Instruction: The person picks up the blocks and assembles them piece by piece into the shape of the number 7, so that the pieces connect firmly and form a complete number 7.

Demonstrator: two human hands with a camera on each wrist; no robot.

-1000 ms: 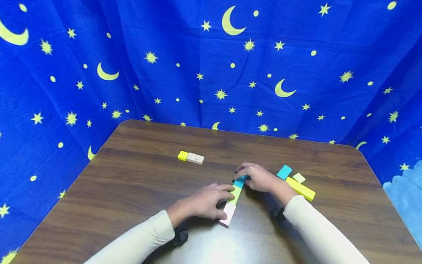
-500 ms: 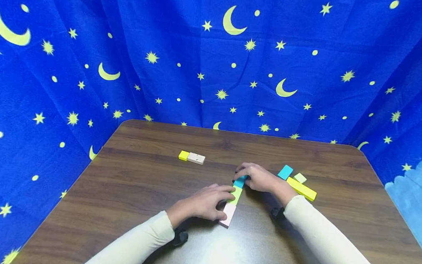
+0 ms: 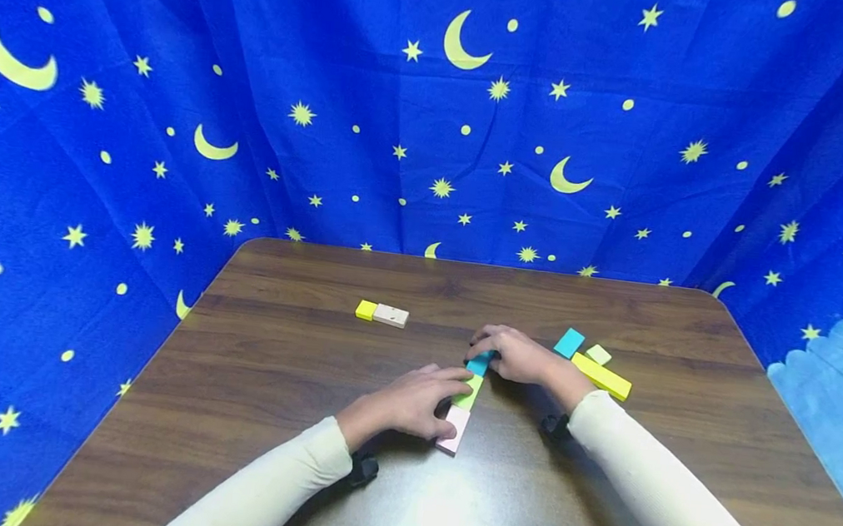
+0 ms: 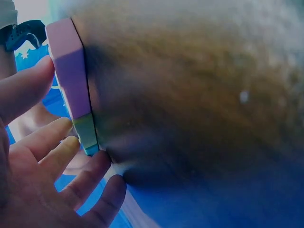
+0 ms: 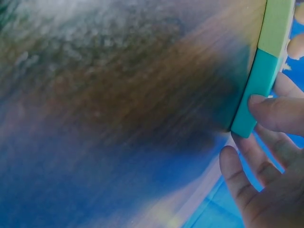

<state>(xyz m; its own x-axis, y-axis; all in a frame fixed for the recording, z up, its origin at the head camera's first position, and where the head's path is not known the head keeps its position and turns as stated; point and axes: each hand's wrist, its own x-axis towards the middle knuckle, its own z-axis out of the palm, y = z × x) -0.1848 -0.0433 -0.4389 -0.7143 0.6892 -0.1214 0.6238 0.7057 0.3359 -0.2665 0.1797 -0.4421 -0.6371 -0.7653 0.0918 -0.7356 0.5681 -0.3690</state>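
Note:
A pink block (image 3: 454, 430), a light green block (image 3: 469, 392) and a blue block (image 3: 479, 363) lie end to end in a row on the table. On the row's left side is my left hand (image 3: 415, 400), its thumb at the pink block and its fingertips beside the green one, fingers loosely extended. My right hand (image 3: 517, 354) pinches the blue block at the far end. In the right wrist view, the thumb (image 5: 273, 113) presses one side of that blue block (image 5: 254, 92), while other fingers reach round its end. Part of the blue block is covered by the hand in the head view.
A small yellow block (image 3: 365, 310) touches a pale wooden block (image 3: 391, 316) at the back left. Right of the right hand lie another blue block (image 3: 568, 343), a pale green block (image 3: 597, 355) and a long yellow block (image 3: 601, 376). Blue cloth (image 3: 375, 108) hangs behind the wooden table (image 3: 271, 350).
My left hand has shifted very slightly to the right along the row. The right hand keeps its place on the blue block.

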